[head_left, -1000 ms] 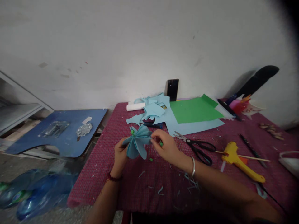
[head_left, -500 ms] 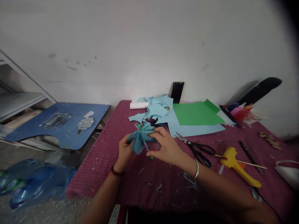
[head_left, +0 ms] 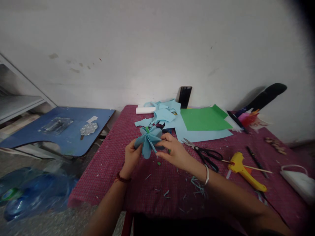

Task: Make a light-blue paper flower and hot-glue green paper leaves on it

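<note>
A light blue paper flower (head_left: 147,149) with several folded petals and a green bit at its top is held just above the red checked table. My left hand (head_left: 131,156) is closed on its left side, with the thumb against a petal. From the right, my right hand (head_left: 175,152) pinches a petal edge between thumb and fingers. Part of the flower behind the fingers is hidden. Black-handled scissors (head_left: 206,154) lie beyond my right wrist. Thin blue paper scraps (head_left: 198,186) are scattered below the hands.
At the right lie a yellow glue gun (head_left: 247,172), a wooden stick, a black pen (head_left: 256,160) and a white mask (head_left: 299,182). Green paper (head_left: 205,118) and blue offcuts (head_left: 164,115) sit behind. A phone (head_left: 185,96) leans on the wall. A blue table (head_left: 73,141) stands left.
The flower has turned slightly in my hands. My right thumb and fingers have come closer together on a petal. The view has shifted a little to the right.
</note>
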A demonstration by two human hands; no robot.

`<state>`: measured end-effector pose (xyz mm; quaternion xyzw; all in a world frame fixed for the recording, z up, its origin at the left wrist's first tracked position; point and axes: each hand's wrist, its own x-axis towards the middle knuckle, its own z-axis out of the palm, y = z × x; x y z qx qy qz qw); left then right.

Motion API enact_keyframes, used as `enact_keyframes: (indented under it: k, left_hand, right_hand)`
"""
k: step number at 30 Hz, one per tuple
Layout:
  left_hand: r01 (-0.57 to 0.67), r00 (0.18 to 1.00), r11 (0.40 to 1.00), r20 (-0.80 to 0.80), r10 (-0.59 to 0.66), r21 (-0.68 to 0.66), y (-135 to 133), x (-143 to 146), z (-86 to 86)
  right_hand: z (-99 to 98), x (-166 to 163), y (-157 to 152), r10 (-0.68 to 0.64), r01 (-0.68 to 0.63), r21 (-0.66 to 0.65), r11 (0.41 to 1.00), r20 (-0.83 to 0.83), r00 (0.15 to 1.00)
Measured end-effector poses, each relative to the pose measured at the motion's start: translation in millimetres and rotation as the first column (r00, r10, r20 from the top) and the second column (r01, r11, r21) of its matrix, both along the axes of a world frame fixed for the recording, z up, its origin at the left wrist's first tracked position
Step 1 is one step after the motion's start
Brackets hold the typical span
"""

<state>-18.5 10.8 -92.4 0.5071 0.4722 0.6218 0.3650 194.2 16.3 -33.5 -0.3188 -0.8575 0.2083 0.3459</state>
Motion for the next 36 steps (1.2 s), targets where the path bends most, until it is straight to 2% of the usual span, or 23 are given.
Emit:
enact_keyframes:
  k: [11,18,22,27,32,36]
  left_hand:
    - [0.001,1.000,0.999,0.029,-0.002,0.032,-1.0,3.4,1.4]
    - [0.007,1.000,0.999,0.006,-0.008,0.037,-2.3,6.4,-1.0]
    - [-0.042,0.999,0.997,-0.021,0.043,0.057,-7.4,10.8,3.5]
    - [-0.104,0.991,0.992,-0.073,0.109,0.070,-12.2,13.5,6.7]
    - [-0.097,0.988,0.994,-0.113,0.103,0.051,-10.6,14.4,3.9]
    - [-0.099,0.985,0.994,-0.137,0.103,0.040,-10.4,15.2,2.4]
  right_hand:
    - [6.9,1.7,-2.0,0.085,-0.090,-0.044,0.995,-0.113,0.990]
    - [3.0,1.0,-4.7,-0.060,0.064,0.069,0.996,-0.054,0.997]
    - [2.6,1.5,-10.5,-0.073,0.078,0.117,0.990,-0.047,0.996]
    - [2.5,3.3,-15.5,-0.092,0.101,0.112,0.989,-0.082,0.992]
    - [-3.5,4.1,-10.4,-0.176,0.197,0.119,0.973,-0.166,0.970]
    - [-11.6,5.0,-3.2,-0.175,0.193,0.063,0.979,-0.216,0.961]
